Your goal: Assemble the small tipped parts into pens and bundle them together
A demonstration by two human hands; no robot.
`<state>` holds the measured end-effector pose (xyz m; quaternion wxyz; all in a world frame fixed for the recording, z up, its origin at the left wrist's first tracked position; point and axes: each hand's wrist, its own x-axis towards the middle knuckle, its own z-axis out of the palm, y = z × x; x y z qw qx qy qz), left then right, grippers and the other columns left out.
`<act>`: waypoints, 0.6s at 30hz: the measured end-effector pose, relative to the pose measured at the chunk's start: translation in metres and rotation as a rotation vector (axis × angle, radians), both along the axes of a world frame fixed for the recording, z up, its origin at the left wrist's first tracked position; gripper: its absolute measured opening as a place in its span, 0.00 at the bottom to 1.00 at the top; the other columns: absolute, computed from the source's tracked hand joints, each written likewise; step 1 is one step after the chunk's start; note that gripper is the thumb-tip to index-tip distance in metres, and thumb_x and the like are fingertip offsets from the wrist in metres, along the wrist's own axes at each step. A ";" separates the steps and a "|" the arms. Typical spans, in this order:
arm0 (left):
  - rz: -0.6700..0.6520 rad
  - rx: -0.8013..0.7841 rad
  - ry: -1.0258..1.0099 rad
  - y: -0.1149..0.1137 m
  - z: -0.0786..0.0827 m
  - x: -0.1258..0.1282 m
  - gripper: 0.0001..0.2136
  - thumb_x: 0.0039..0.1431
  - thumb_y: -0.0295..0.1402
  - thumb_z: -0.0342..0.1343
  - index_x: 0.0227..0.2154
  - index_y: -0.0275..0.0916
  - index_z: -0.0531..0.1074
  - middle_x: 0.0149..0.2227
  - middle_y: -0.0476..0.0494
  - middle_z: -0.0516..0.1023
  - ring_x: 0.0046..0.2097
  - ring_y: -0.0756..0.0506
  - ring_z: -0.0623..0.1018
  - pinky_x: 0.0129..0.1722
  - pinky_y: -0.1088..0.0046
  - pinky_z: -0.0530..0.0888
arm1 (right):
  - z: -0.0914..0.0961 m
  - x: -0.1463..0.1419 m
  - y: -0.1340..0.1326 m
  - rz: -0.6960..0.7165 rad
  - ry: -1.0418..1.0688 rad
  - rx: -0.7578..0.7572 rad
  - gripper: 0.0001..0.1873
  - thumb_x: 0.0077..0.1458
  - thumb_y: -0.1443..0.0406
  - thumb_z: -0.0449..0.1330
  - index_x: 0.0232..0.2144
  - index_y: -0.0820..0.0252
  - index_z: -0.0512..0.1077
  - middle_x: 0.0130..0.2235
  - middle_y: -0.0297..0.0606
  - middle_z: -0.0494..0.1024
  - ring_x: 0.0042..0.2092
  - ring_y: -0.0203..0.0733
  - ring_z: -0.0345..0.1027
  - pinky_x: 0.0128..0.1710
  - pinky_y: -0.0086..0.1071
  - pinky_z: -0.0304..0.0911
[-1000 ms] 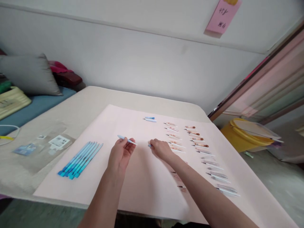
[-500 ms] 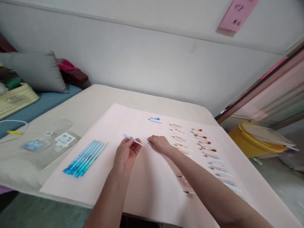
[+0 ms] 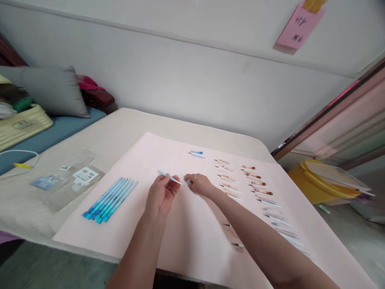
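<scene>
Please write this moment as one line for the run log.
left hand: holds light-blue pen | right hand: holds small pale-blue piece, partly hidden | nearby: blue pens lying on pink sheet

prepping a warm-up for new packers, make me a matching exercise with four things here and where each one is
Things
1. light-blue pen
2. bunch of blue pens
3. pink note
4. yellow bucket

Places
A. on the wall
B. lying on the pale paper
C. beyond the table, at right
D. in the left hand

Pairs: 1-D, 2-B, 3-A, 4-C
</scene>
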<state>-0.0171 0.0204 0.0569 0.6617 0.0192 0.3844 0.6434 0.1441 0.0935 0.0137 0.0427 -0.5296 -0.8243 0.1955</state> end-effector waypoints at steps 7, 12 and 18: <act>-0.017 0.014 0.020 -0.001 0.002 0.001 0.04 0.54 0.23 0.54 0.27 0.34 0.66 0.30 0.41 0.74 0.31 0.49 0.77 0.29 0.73 0.77 | 0.007 0.012 -0.056 -0.288 0.862 -0.347 0.15 0.51 0.60 0.56 0.42 0.60 0.68 0.24 0.30 0.68 0.23 0.33 0.62 0.23 0.26 0.58; -0.100 0.057 0.108 -0.009 -0.001 0.020 0.03 0.54 0.24 0.55 0.28 0.35 0.66 0.28 0.41 0.75 0.30 0.49 0.77 0.29 0.73 0.76 | 0.014 0.023 -0.110 -0.568 1.496 -0.712 0.18 0.46 0.59 0.63 0.41 0.59 0.71 0.26 0.30 0.66 0.22 0.27 0.56 0.19 0.22 0.51; -0.187 0.086 0.203 -0.021 -0.008 0.046 0.04 0.52 0.27 0.57 0.28 0.36 0.65 0.27 0.42 0.74 0.30 0.49 0.77 0.31 0.71 0.76 | 0.014 0.025 -0.126 -0.551 1.539 -0.634 0.14 0.47 0.60 0.62 0.36 0.61 0.71 0.25 0.29 0.66 0.17 0.23 0.41 0.16 0.25 0.34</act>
